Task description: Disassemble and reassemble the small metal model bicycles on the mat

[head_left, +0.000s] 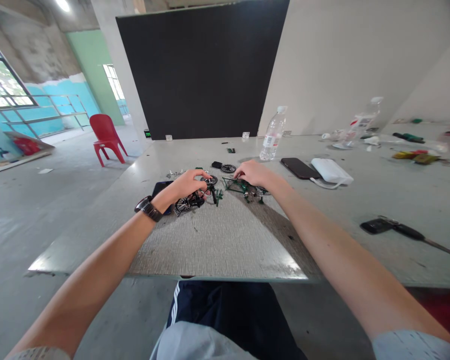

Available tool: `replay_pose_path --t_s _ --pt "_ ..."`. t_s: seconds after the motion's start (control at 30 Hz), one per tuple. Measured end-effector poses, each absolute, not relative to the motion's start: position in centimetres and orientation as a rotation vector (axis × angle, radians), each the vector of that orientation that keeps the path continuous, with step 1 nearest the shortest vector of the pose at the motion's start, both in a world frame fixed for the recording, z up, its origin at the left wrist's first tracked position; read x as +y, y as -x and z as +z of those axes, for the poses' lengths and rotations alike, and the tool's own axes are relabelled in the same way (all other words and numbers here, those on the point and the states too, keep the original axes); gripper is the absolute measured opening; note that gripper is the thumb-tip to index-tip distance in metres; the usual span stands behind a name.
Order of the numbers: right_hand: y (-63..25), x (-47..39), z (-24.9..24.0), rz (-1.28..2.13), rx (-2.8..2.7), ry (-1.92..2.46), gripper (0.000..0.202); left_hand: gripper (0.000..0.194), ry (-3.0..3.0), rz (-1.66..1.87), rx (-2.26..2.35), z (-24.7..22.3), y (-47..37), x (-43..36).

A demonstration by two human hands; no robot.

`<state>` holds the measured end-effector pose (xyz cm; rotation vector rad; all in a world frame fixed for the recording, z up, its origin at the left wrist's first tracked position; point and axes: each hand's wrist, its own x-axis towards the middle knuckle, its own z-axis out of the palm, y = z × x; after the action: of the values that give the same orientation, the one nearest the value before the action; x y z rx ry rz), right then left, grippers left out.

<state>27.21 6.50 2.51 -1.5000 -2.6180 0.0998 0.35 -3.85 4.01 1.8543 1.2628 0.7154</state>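
Note:
My left hand (191, 184), with a dark watch on its wrist, is closed on a small black model bicycle (189, 202) at the middle of the table. The bicycle leans, and my fingers partly cover its front end. To its right, my right hand (254, 172) has its fingers bent down and pinching the rear end of a green model bicycle frame (236, 185). Its fingertips are partly hidden. Small green parts (219, 196) lie between the two models. A loose spoked wheel (228, 169) and a small black piece (217, 164) lie just behind.
A dark phone (161, 189) lies under my left wrist. A water bottle (273, 134), another phone (299, 168), a white power bank (330, 171) and keys (393, 227) are to the right. A black panel (202, 70) stands behind the table (195, 250); a red chair (105, 135) is farther left.

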Motion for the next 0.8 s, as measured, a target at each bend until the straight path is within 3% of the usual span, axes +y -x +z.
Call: replay_pose_path --t_s 0.53,0.8 --pt "-27.13 6.38 2.25 0.108 -2.597 1.484 0.023 0.041 -1.829 0.728 1.229 3.7 -0.25 -3.45" --pt "-26.93 5.74 2.56 0.092 -2.584 1.481 0.03 0.036 -1.798 0.74 1.232 3.88 -0.43 -3.82"
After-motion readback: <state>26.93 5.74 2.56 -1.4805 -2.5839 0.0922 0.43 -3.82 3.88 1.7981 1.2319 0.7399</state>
